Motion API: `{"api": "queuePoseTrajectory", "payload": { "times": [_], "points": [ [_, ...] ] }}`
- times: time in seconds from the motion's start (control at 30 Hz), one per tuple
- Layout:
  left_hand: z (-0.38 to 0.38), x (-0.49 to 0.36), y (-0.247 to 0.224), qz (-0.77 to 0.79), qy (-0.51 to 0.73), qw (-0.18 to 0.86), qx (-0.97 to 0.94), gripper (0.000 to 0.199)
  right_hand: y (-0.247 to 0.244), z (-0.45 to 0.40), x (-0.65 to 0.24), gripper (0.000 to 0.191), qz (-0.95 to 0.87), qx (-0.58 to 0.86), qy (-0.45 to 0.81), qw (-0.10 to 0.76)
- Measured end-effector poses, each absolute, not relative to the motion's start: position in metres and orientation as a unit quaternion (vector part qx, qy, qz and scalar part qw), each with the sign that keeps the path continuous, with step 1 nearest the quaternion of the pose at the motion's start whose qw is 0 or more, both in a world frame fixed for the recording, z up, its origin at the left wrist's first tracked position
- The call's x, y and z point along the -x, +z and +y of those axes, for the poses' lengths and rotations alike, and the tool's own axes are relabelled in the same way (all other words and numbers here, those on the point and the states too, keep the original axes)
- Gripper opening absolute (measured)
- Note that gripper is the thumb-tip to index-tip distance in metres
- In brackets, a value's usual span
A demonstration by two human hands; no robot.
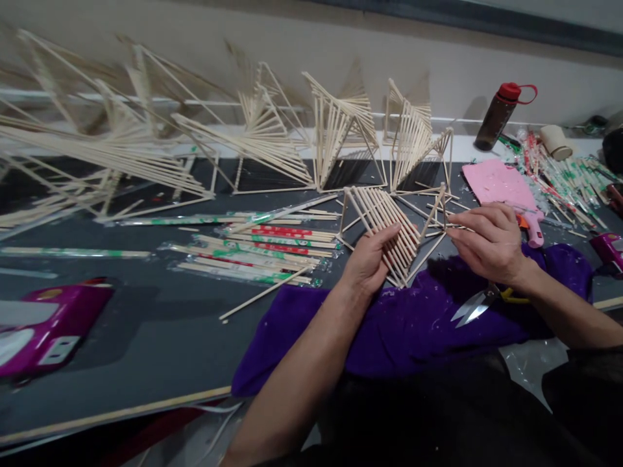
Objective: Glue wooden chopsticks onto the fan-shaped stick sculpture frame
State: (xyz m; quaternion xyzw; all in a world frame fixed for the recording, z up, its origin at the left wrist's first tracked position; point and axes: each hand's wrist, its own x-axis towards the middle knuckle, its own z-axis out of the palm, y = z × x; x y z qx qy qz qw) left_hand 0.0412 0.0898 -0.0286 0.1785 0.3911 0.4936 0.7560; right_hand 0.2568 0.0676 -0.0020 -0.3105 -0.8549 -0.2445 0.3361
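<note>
A small frame of wooden sticks (pixel 389 230), its slanted panel made of several side-by-side sticks, stands over the near part of the table. My left hand (pixel 370 256) grips this panel, thumb on top and fingers hidden behind it. At the frame's right corner, my right hand (pixel 491 239) pinches a thin wooden stick (pixel 460 226) between thumb and fingers. Under my right wrist lie open scissors (pixel 474 307) with yellow handles. A purple cloth (pixel 311 331) is spread beneath both forearms.
Larger stick structures (pixel 345 130) line the wall. Wrapped chopsticks (pixel 272 243) lie left of my hands. A pink cutting board (pixel 501 185), a dark bottle (pixel 499 117) with a red lid and more wrapped sticks (pixel 559 175) are at right. A magenta device (pixel 63 331) sits at left.
</note>
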Motion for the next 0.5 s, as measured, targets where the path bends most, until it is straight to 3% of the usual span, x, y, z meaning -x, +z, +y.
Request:
{"api": "queuePoseTrajectory", "payload": {
  "times": [0.2,0.5],
  "points": [
    [0.09,-0.042,-0.027,0.405,0.493,0.75,-0.176,0.015,0.002,0.075,-0.275,0.008,-0.852,0.33,-0.261,0.312],
    [0.091,-0.04,-0.021,0.425,0.487,0.744,-0.166,0.015,-0.016,0.1,-0.318,0.018,-0.811,0.513,-0.133,0.249]
  ]
}}
